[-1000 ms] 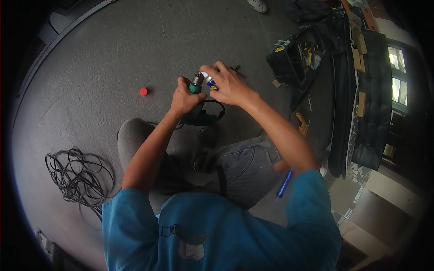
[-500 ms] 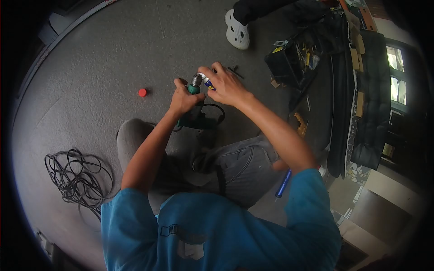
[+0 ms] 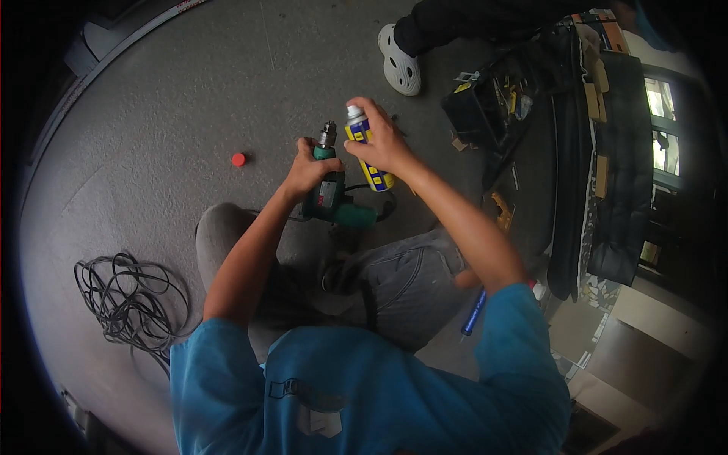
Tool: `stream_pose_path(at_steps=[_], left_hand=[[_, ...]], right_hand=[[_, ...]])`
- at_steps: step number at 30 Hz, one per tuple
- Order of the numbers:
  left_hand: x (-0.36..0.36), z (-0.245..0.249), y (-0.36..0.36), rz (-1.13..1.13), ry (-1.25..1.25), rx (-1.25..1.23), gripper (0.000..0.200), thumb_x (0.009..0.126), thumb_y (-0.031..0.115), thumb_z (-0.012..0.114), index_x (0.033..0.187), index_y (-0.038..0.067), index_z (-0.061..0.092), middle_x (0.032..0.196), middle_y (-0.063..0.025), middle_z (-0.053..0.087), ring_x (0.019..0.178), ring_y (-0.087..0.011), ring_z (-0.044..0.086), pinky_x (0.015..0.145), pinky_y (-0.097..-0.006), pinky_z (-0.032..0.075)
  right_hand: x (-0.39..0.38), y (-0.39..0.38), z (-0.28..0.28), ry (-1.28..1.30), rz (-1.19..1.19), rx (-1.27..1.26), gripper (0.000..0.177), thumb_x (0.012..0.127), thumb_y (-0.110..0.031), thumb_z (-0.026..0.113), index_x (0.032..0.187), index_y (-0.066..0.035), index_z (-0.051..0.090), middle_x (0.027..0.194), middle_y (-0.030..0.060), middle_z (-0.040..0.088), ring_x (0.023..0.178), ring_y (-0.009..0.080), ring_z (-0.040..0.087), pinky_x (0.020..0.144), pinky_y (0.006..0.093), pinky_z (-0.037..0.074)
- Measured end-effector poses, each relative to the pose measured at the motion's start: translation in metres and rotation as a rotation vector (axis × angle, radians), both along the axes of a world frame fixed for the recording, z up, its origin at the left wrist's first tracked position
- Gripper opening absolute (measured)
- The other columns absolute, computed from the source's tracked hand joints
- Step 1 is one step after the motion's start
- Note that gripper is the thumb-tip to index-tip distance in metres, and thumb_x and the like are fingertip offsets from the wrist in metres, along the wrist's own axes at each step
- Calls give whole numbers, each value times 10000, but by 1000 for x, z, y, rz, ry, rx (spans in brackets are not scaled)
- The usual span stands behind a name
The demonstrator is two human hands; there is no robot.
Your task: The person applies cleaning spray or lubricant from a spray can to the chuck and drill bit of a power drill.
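Note:
A green corded drill (image 3: 327, 193) is held by my left hand (image 3: 309, 168), fingers wrapped around its front end just below the metal chuck (image 3: 327, 135). The chuck points away from me. My right hand (image 3: 381, 142) grips a blue and yellow spray can (image 3: 377, 177) with a white top (image 3: 354, 111). The can stands just right of the drill, apart from the chuck, its top leaning slightly left. A red cap (image 3: 239, 159) lies on the floor to the left of my left hand.
A coiled black cable (image 3: 125, 296) lies at the left. A black toolbox (image 3: 474, 110) with tools stands at the right, near another person's white clog (image 3: 400, 64). A yellow-handled tool (image 3: 501, 211) and a blue tube-like tool (image 3: 475, 311) lie to my right.
My right hand has drawn the spray can away from the chuck, to the right, and more of the can shows. The drill's body is more visible. The other person's foot has shifted slightly.

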State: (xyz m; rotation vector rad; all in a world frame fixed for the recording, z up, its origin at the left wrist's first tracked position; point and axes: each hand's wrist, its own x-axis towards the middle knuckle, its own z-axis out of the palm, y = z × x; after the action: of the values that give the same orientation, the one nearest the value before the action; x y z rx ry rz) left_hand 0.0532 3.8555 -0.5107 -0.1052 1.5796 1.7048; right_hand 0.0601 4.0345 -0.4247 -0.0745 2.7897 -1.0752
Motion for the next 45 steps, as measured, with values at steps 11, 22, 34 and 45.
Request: stream_pose_path(at_steps=[11, 22, 34, 45], left_hand=[[6, 10, -7, 5, 102, -30, 723, 633, 189, 768, 1189, 11, 342, 1011, -163, 528, 905, -252, 587, 784, -372, 513], [3, 10, -13, 129, 616, 25, 723, 588, 160, 758, 1175, 56, 350, 1060, -178, 530, 964, -330, 582, 853, -403, 479], [0, 11, -13, 135, 633, -19, 713, 591, 160, 750, 1173, 61, 351, 1072, -187, 545, 988, -372, 605, 854, -417, 483], [-1, 9, -8, 116, 626, -26, 705, 591, 165, 748, 1168, 63, 357, 1069, -186, 555, 963, -370, 603, 837, -428, 483]], right_hand=[[3, 18, 14, -46, -192, -327, 639, 737, -115, 731, 1293, -96, 417, 1061, 117, 537, 905, 199, 600, 782, 349, 508], [1, -9, 42, 189, 280, 52, 639, 681, -42, 692, 1275, -177, 498, 1161, 102, 530, 968, 325, 633, 770, 426, 547], [-3, -14, 46, 132, 353, 150, 644, 667, -70, 682, 1275, -181, 501, 1173, 95, 512, 971, 339, 639, 789, 461, 558], [0, -7, 49, 98, 311, 208, 672, 669, -67, 693, 1302, -184, 498, 1173, 103, 507, 959, 353, 639, 798, 466, 554]])
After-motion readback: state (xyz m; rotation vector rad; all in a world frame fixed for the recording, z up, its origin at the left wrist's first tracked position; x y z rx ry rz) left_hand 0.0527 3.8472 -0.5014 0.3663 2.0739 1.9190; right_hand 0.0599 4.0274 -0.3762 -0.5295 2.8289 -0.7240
